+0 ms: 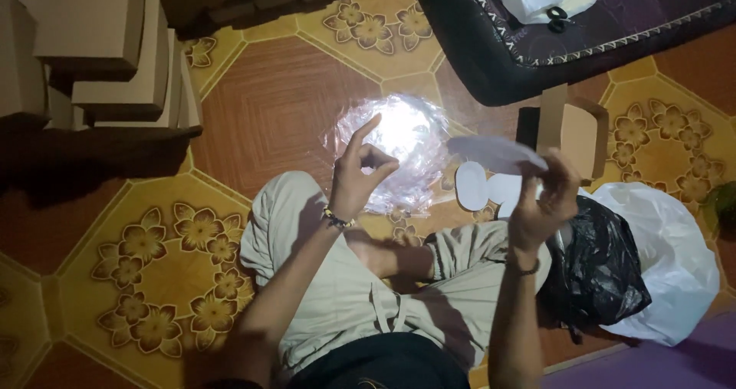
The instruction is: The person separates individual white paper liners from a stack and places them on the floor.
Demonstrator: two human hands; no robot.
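Head view, looking down on crossed legs in pale trousers (330, 282) on floor of patterned tiles (153, 266).

Right hand (546, 197): raised, fingers closed on thin pale oval pad (494, 153), pinched at its right end. Long axis of pad nearly level, running from about 3 o'clock to 9 o'clock, slightly lifted at left; free end pointing toward other hand. Dark band at wrist.

Left hand (359, 176): raised also, holding nothing visible. Thumb and middle fingers curled into narrow ring, index finger straight up toward 1 o'clock. Beaded bracelet (336, 220) at wrist. From this hand, pad lying at about 3 o'clock, apart, not touching; free tip nearer to left hand than held end, but right hand alone in contact.

Behind left hand, toward 12 o'clock: crumpled clear plastic sheet (406, 140) on floor, shining strongly under light. Just beside its right edge, below held pad: two more white oval pads (483, 188) flat on tiles.

Farther out, at 2 o'clock from right hand: small open cardboard box (575, 132). At 4 o'clock: black plastic bag (598, 270) lying against white plastic bag (675, 259). At 10 o'clock, well apart: stacks of closed cardboard boxes (100, 44). At 12 o'clock to 1 o'clock: dark mattress (537, 59) with patterned edge, white bag and small dark object on top, too small to tell.
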